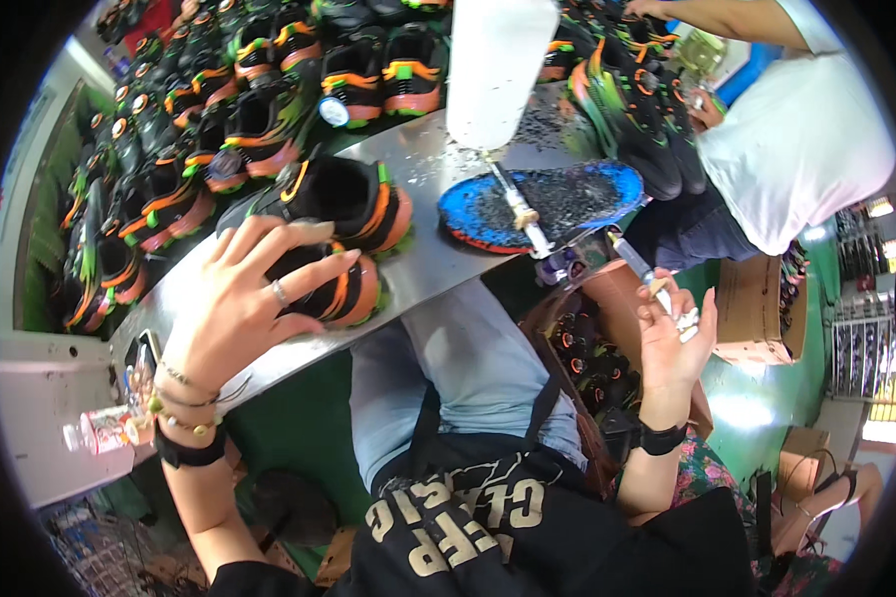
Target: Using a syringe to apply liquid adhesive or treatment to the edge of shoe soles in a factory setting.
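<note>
My left hand point(231, 289), with a ring and bracelets, rests over the near black shoe point(334, 294) with orange and salmon heel parts. Its thumb and fingers straddle the shoe's opening. A matching shoe point(343, 204) stands just beyond. My right hand point(675, 328) is palm up past the table's right edge, its fingers curled around a slim pen-like tool point(635, 261) with a grey barrel and dark tip. Small white bits show at its fingers. Nearer the middle, a slim pale stick-like tool point(516, 204) lies across a blue insole-shaped pad point(577, 194) covered in black crumbs.
A large white object point(498, 75) stands or hangs over the metal table point(418, 159). Rows of black-and-orange shoes point(259, 129) fill the far left. More shoes point(627, 119) sit at right, beside a person in white point(796, 149). A carton point(757, 308) is on the green floor.
</note>
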Demonstrator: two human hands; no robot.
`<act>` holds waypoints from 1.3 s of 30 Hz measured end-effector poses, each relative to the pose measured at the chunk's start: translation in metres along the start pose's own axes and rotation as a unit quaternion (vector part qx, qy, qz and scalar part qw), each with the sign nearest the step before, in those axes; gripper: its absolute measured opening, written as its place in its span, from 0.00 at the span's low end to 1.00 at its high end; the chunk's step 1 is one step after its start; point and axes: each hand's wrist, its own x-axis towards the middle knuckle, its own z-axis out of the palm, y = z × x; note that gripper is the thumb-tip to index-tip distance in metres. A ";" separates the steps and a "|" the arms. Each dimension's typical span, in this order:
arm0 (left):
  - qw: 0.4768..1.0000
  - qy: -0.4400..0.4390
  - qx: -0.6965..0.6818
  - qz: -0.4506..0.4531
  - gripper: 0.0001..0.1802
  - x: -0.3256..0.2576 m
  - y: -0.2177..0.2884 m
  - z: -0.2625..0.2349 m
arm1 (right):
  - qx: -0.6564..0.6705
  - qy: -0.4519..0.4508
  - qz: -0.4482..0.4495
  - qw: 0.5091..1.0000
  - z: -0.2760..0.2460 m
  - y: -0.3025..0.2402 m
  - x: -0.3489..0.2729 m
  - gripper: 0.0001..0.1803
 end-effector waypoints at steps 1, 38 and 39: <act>1.000 -0.015 -0.015 -0.004 0.41 0.002 -0.001 0.001 | -0.020 -0.006 -0.011 1.000 0.004 0.001 -0.003 0.29; 0.940 0.186 0.234 -0.162 0.22 -0.052 0.092 0.089 | -0.171 -0.366 0.033 0.914 0.088 0.056 -0.055 0.51; 0.942 0.183 0.230 -0.160 0.22 -0.052 0.092 0.089 | -0.193 -0.370 0.079 0.906 0.094 0.057 -0.055 0.54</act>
